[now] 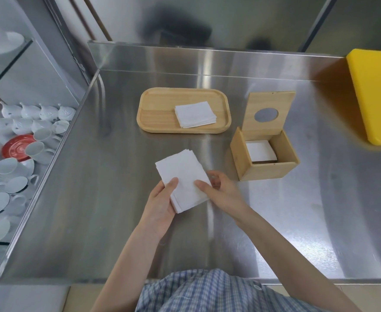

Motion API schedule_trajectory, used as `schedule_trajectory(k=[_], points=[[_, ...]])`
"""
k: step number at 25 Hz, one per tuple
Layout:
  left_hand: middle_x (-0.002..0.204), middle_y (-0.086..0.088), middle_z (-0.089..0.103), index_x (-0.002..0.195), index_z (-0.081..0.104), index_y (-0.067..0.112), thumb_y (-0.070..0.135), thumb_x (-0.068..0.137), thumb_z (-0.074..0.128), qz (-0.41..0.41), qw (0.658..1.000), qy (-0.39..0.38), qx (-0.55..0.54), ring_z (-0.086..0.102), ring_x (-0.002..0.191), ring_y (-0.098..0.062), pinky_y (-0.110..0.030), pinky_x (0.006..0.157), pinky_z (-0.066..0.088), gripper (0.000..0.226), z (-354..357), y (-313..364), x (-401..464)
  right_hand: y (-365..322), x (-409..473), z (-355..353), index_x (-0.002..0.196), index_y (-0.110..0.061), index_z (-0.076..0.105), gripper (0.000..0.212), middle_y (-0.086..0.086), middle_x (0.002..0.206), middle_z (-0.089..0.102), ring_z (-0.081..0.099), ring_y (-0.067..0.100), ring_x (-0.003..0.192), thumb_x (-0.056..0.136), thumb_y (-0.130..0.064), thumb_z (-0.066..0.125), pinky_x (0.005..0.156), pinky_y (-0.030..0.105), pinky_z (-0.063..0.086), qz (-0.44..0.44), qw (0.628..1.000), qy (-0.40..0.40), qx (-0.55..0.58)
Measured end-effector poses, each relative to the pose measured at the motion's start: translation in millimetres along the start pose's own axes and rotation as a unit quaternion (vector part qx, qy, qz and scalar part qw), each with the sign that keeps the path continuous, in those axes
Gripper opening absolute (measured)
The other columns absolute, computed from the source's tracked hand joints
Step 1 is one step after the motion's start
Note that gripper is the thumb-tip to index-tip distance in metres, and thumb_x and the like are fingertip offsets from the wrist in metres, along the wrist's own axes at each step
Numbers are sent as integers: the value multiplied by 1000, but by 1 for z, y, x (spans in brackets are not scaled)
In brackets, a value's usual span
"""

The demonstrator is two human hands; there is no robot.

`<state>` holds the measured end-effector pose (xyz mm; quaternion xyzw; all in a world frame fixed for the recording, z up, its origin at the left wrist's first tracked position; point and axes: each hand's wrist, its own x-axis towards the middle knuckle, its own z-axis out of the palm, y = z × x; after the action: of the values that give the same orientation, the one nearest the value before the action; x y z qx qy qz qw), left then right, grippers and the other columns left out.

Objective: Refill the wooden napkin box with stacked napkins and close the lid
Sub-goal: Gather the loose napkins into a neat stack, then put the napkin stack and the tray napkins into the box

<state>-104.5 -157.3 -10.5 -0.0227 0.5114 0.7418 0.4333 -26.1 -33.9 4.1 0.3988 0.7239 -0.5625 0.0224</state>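
Note:
I hold a stack of white napkins (181, 174) above the steel counter, near its front middle. My left hand (160, 206) grips its lower left edge, thumb on top. My right hand (221, 192) pinches its right edge. The wooden napkin box (266, 170) stands to the right with its lid (268, 111) tilted up and back; the lid has a round hole. White napkins (260, 150) lie low inside the box. A wooden tray (158, 115) farther back carries another small napkin stack (195, 114).
A yellow cutting board (376, 95) lies at the counter's right rear. Left of the counter, a lower shelf holds white cups, teapots (38, 112) and a red saucer (16, 148). A steel backsplash rises behind the counter (320, 221).

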Motion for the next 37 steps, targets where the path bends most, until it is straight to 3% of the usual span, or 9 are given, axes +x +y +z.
schedule_trajectory(k=[2, 6, 10, 13, 18, 22, 27, 33, 37], points=[[121, -10, 64, 128, 52, 6, 16, 97, 39, 10, 999, -25, -22, 61, 107, -25, -39, 95, 48, 35, 5, 1, 0, 5, -5, -5, 119, -15, 56, 46, 1, 110, 66, 61, 21, 105, 83, -43, 62, 96, 33, 48, 51, 992, -58, 104], [135, -13, 54, 137, 43, 7, 18, 98, 36, 15, 995, -78, -58, 55, 114, -27, -33, 86, 55, 41, 16, 1, -1, 13, -21, -10, 97, -18, 64, 23, 0, 92, 63, 61, 21, 101, 87, -38, 60, 100, 34, 47, 79, 957, -145, 238], [131, -10, 57, 134, 45, 8, 13, 97, 38, 31, 996, -75, -41, 58, 112, -24, -32, 88, 53, 38, 33, -3, -4, 19, -22, -17, 96, -23, 65, 9, -3, 94, 68, 62, 13, 88, 90, -24, 58, 88, 26, 49, 23, 960, -77, 269], [107, 0, 71, 116, 58, 15, 10, 96, 42, 35, 997, -62, -41, 68, 94, -13, -25, 79, 57, 26, 44, -5, -8, 21, -21, -35, 111, -11, 63, 21, 7, 108, 67, 62, 21, 95, 92, -14, 55, 85, 28, 50, 1, 953, -7, 303], [87, 2, 68, 90, 59, 16, 14, 95, 46, 52, 999, 1, 15, 67, 78, -9, -20, 68, 57, 15, 66, -8, -9, 22, -25, -79, 112, 1, 59, 25, 12, 103, 64, 60, 22, 94, 90, -12, 57, 84, 32, 51, -20, 971, 55, 230], [91, 0, 68, 94, 60, 16, 17, 94, 48, 46, 994, 15, 98, 64, 81, -12, -21, 69, 55, 12, 88, -17, -7, 26, -27, -116, 92, -16, 59, 4, -1, 86, 59, 55, 12, 77, 89, -16, 60, 72, 21, 44, -52, 987, 88, 128], [94, -3, 68, 93, 60, 16, 16, 92, 54, 60, 978, 46, 195, 62, 83, -17, -30, 75, 51, 7, 117, -23, 5, 33, -15, -149, 98, -1, 63, 21, 3, 78, 55, 50, 18, 71, 90, -20, 56, 62, 22, 37, -91, 989, 117, -9], [93, -5, 66, 83, 58, 16, 21, 88, 59, 110, 905, 94, 400, 61, 83, -20, -36, 83, 52, 7, 145, -11, 40, 20, 17, -183, 95, -4, 66, 18, 3, 81, 60, 53, 18, 79, 88, -19, 58, 63, 23, 41, -110, 976, 155, -109], [91, -6, 64, 86, 55, 12, 20, 89, 56, 122, 857, 81, 494, 64, 82, -26, -28, 72, 51, 8, 165, -2, 64, 15, 51, -196, 81, 0, 62, 17, 12, 77, 60, 54, 27, 75, 86, -15, 56, 67, 34, 47, -97, 963, 158, -195]])
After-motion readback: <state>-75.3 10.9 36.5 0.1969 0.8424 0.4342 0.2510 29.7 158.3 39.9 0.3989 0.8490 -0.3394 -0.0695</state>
